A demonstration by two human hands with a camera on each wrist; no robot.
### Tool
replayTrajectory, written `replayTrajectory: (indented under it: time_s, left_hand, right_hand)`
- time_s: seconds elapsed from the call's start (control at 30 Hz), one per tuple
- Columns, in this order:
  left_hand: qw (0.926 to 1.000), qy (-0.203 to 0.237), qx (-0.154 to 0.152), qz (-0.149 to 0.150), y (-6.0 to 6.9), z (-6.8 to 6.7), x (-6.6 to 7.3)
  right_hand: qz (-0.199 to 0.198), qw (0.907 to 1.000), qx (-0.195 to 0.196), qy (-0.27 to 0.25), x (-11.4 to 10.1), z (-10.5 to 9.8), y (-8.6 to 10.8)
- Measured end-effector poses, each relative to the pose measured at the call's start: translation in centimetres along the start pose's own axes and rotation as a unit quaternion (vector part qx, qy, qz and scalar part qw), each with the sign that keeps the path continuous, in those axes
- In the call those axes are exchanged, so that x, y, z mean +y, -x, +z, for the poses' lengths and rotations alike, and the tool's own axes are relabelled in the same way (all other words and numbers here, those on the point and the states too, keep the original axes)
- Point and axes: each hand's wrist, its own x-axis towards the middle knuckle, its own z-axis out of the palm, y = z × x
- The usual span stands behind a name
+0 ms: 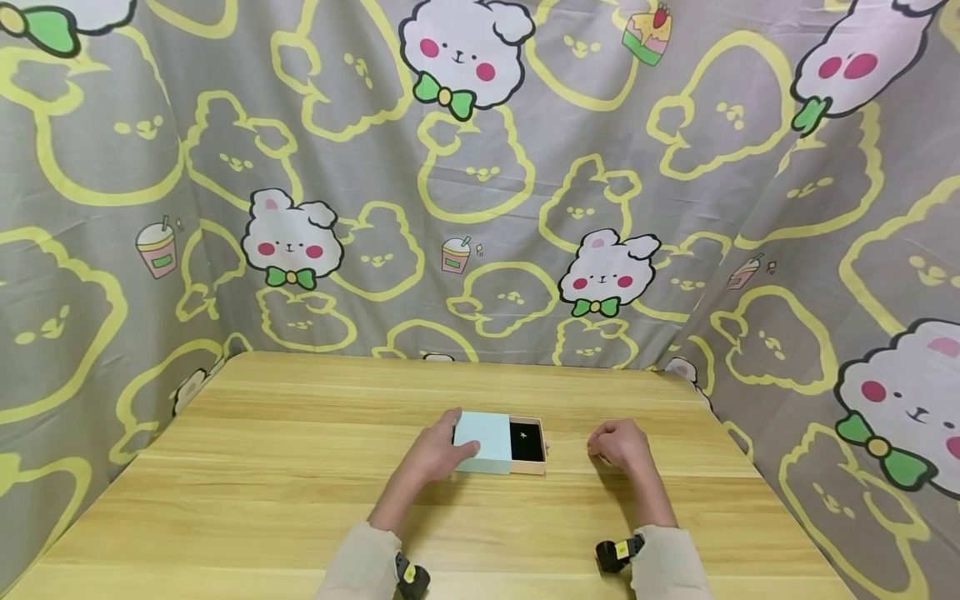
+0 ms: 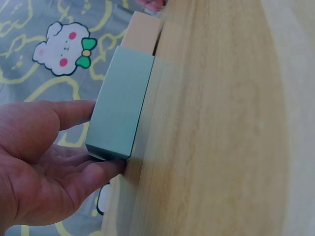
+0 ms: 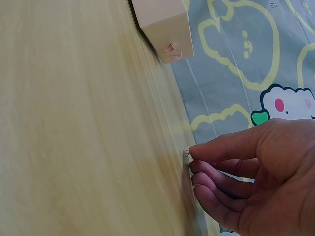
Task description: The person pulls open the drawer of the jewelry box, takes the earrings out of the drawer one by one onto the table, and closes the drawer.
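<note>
A pale blue sleeve-type jewelry box (image 1: 482, 442) lies on the table with its pink drawer (image 1: 544, 446) partly pulled out to the right. On the drawer's black pad sits a small silvery star-shaped piece (image 1: 523, 435). My left hand (image 1: 435, 450) grips the closed end of the blue sleeve, which also shows in the left wrist view (image 2: 120, 103). Right of the drawer, my right hand (image 1: 621, 443) pinches a tiny silvery earring (image 3: 186, 152) between thumb and fingertips, just at the tabletop. Its exact shape is too small to make out.
The wooden table (image 1: 300, 467) stretches out around the box. Grey curtains (image 1: 510, 183) with rabbit prints hang behind it and along both sides. A pink ribbon pull (image 3: 173, 50) sticks out of the drawer's end. Black cameras are strapped at both wrists.
</note>
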Motion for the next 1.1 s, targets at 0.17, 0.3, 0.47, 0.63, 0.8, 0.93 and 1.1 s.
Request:
replayTrajectory:
  time_s: [0.17,0.3,0.47,0.63,0.8,0.93,1.1]
  left_hand:
    - [1.0000,0.002,-0.001,0.001,0.0,0.0,0.0]
    - [1.0000,0.001,-0.001,0.001,0.0,0.0,0.0]
    - [1.0000,0.000,-0.002,0.002,0.0,0.0,0.0]
    - [1.0000,0.003,-0.007,0.001,0.0,0.0,0.0]
    - [0.9999,0.005,-0.009,0.001,0.0,0.0,0.0]
    - [1.0000,0.004,-0.008,0.000,0.0,0.0,0.0]
    - [1.0000,0.003,-0.008,0.000,0.0,0.0,-0.1]
  right_hand:
    - [-0.001,1.0000,-0.001,0.000,0.1,0.0,0.0]
    - [-0.004,1.0000,-0.001,0.002,0.1,0.0,0.0]
    - [0.011,0.9998,-0.001,-0.016,-0.1,-0.2,0.0]
    - [0.003,0.9998,0.010,-0.015,-0.8,-0.7,0.0]
    - [-0.024,0.9990,0.037,-0.010,-2.0,-0.9,0.3]
    - [-0.038,0.9982,0.043,-0.021,-3.0,-0.5,0.4]
    - [-0.052,0.9972,0.044,-0.029,-4.2,0.4,0.6]
